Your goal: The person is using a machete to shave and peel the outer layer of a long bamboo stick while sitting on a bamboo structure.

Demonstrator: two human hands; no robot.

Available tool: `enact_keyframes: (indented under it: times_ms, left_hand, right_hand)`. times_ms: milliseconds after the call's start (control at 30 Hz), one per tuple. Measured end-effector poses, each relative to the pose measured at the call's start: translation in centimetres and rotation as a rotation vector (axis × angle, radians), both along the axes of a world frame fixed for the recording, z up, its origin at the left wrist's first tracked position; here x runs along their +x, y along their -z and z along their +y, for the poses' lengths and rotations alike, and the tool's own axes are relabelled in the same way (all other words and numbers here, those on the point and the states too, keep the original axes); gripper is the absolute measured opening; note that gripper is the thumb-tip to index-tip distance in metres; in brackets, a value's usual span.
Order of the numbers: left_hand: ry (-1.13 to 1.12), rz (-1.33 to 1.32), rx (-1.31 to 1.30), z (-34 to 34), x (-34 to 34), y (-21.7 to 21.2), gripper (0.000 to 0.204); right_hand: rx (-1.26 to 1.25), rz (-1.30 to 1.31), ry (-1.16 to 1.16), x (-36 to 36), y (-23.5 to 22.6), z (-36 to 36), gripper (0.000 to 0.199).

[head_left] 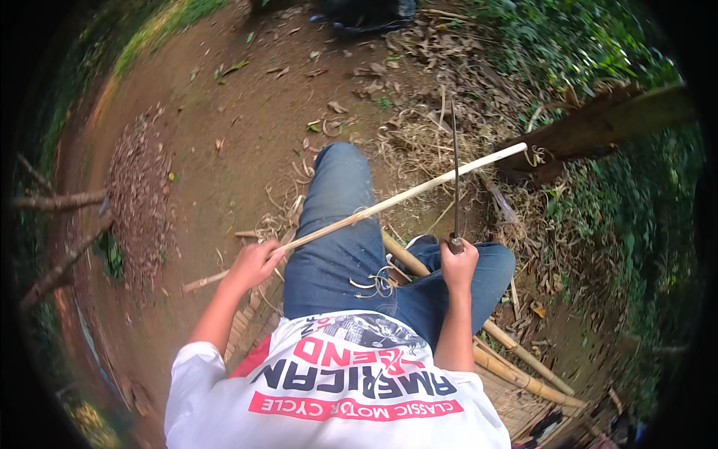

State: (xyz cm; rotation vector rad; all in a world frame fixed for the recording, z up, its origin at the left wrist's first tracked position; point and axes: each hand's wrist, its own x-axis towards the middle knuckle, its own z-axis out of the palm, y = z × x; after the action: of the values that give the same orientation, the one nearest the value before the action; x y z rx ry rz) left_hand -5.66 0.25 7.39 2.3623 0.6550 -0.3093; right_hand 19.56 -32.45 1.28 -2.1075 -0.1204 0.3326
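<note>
A long pale strip of bamboo or wood [407,196] lies slantwise across my raised left thigh, its far end up to the right. My left hand [256,263] is closed round it near its lower end, which sticks out beyond the fist. In my right hand [458,260] is the handle of a long thin-bladed knife [455,172], fingers wrapped round it. The blade points away from me and crosses the strip near its far end; whether the two touch I cannot tell. Curled pale shavings [378,283] rest on my jeans.
A thick log [598,131] juts in at the right, close to the strip's far tip. Bamboo poles [523,367] lie by my right side over a slatted bamboo seat [499,383]. Shavings and dry leaves [419,127] litter the ground ahead. Branches [63,200] stand at the left; a black bag [366,16] sits far ahead.
</note>
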Motion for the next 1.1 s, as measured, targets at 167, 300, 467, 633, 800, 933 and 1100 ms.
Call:
enact_keyframes:
  times_ms: [167,300,467,633,800,933,1100]
  left_hand:
    - [0.042,0.115,-0.047,0.0,2.5,-1.1,0.038]
    - [0.047,0.055,-0.071,-0.2,4.1,-0.3,0.041]
    - [0.071,0.121,-0.188,-0.3,6.0,0.3,0.044]
    - [0.049,0.104,-0.362,-0.5,6.2,1.4,0.044]
    - [-0.027,0.088,-0.361,-1.2,6.1,1.8,0.044]
    - [-0.015,0.017,-0.251,-1.8,5.8,1.9,0.045]
    - [-0.077,-0.017,-0.286,-2.1,5.7,2.3,0.047]
  right_hand:
    - [-0.026,0.019,-0.063,-1.1,-0.3,0.5,0.024]
    - [0.01,0.035,-0.039,-1.6,-0.2,0.1,0.023]
    - [-0.016,0.006,-0.048,-1.6,-0.7,0.0,0.027]
    - [-0.007,0.039,-0.161,-1.3,-1.2,2.4,0.041]
    - [-0.191,-0.022,-0.351,-1.4,-2.7,6.8,0.052]
    - [-0.326,-0.179,-0.444,-1.6,-1.3,8.7,0.06]
    - [-0.434,-0.252,-0.467,0.1,1.2,7.9,0.065]
